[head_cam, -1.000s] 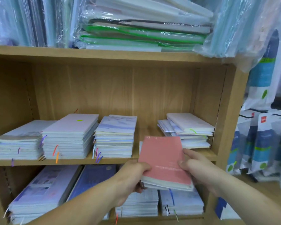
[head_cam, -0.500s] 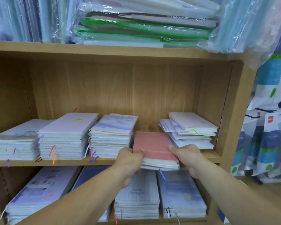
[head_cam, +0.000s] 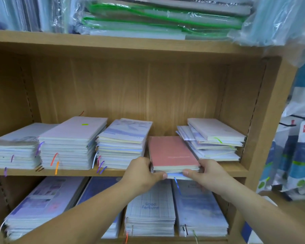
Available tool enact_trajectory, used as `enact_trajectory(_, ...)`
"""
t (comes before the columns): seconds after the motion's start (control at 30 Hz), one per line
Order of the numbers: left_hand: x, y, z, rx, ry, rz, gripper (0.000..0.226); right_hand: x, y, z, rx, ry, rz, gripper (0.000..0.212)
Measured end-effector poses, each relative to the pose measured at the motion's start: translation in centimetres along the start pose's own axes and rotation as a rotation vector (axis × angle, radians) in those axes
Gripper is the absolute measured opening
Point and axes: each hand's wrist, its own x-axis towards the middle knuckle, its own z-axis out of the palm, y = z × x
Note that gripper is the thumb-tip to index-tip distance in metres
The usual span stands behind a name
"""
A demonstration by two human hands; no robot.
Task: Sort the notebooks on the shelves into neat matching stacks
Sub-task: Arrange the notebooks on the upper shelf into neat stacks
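Note:
A small stack topped by a pink notebook (head_cam: pixel 171 152) lies in the gap on the middle shelf (head_cam: pixel 234 169), its near end at the shelf's front edge. My left hand (head_cam: pixel 144 171) grips its near left corner, thumb under the front. My right hand (head_cam: pixel 204 171) grips the near right corner. Left of it stand three neat stacks: a pale blue-patterned one (head_cam: pixel 123 143), a white one (head_cam: pixel 72 143) and a grey-white one (head_cam: pixel 14 148). To the right an untidy fanned pile of white notebooks (head_cam: pixel 211 140) leans askew.
The lower shelf holds several stacks, among them a grid-covered stack (head_cam: pixel 150 210) and a blue-white stack (head_cam: pixel 199 212) right under my hands. Plastic-wrapped packs (head_cam: pixel 165 16) fill the top shelf. Hanging packaged goods (head_cam: pixel 296 155) are to the right of the wooden side panel (head_cam: pixel 269 120).
Both hands have carried the pink-topped stack up and forward from in front of the lower shelf into the gap on the middle shelf. The view has moved closer.

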Motion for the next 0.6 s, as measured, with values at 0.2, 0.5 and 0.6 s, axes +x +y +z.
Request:
enact_trajectory(0.2,0.0,-1.7,0.6,-0.031,0.073,-0.022,0.036,0.2,0.1,-0.1,-0.151,-0.025,-0.101,0.035)
enact_trajectory(0.5,1.6,-0.5,1.9,0.106,0.130,0.009,0.037,3.1,2.8,-0.4,-0.160,0.162,-0.025,0.055)
enact_trajectory(0.6,1.3,-0.7,1.2,0.049,0.061,-0.002,0.036,2.8,3.0,-0.2,-0.139,0.151,-0.057,0.054)
